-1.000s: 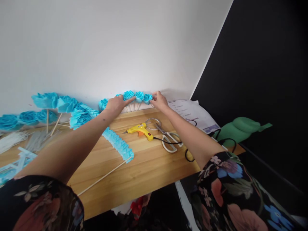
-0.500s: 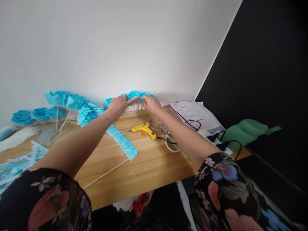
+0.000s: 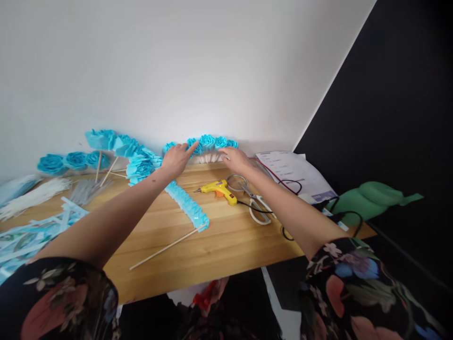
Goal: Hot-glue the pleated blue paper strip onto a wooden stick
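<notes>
Small blue paper flowers [image 3: 207, 141] on thin sticks lean in a row against the wall. My left hand [image 3: 178, 157] reaches to their left part, its index finger stretched out and its thumb apart, holding nothing. By the right end of the row is my right hand [image 3: 234, 159], its fingers spread just below the flower heads with nothing seen in them. A pleated blue paper strip [image 3: 187, 204] lies on the table with a wooden stick [image 3: 166, 248] at its near end. A yellow glue gun [image 3: 218, 190] rests below the hands.
Scissors [image 3: 260, 211] and a roll of clear tape [image 3: 236, 182] lie right of the glue gun. Larger blue flowers [image 3: 139, 167] stand at left, near paper strips [image 3: 42, 231]. Printed sheets [image 3: 283, 170] and a green object [image 3: 371, 198] are on the right.
Both hands have drawn slightly away from the flower heads, and more of the flowers shows between them. The whole view has shifted, so things appear farther right.
</notes>
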`<action>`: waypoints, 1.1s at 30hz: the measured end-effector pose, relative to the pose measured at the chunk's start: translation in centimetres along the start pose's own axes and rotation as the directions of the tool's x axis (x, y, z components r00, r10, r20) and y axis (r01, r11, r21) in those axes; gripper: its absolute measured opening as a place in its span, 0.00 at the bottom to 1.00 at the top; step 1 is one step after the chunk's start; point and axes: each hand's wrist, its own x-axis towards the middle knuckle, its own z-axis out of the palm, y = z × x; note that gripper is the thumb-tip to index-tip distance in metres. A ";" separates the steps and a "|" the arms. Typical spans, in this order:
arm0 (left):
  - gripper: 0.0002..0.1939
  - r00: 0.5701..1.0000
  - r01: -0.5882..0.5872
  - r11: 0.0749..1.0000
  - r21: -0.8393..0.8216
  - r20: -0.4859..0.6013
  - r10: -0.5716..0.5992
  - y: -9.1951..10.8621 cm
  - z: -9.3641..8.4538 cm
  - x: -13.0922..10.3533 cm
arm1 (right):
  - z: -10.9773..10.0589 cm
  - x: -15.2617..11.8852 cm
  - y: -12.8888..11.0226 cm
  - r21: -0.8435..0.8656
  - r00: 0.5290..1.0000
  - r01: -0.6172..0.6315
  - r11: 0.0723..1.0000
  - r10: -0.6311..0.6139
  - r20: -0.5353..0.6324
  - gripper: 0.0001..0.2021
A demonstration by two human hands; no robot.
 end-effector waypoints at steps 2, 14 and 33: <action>0.36 0.998 -0.029 0.999 -0.020 -0.049 0.028 -0.3 0.3 -0.4 | 0.0 -0.1 -0.1 -0.006 1.000 0.006 1.000 -0.006 0.003 0.23; 0.24 0.939 -0.313 0.868 -0.386 -0.263 0.222 3.6 0.2 -11.1 | -1.7 -3.3 -2.1 0.080 0.999 0.004 0.997 -0.002 -0.033 0.21; 0.17 0.888 -0.075 0.552 -0.831 -0.308 -0.342 6.0 -3.6 -31.3 | 1.7 -25.2 -10.4 0.745 0.968 -0.205 0.635 0.246 0.056 0.14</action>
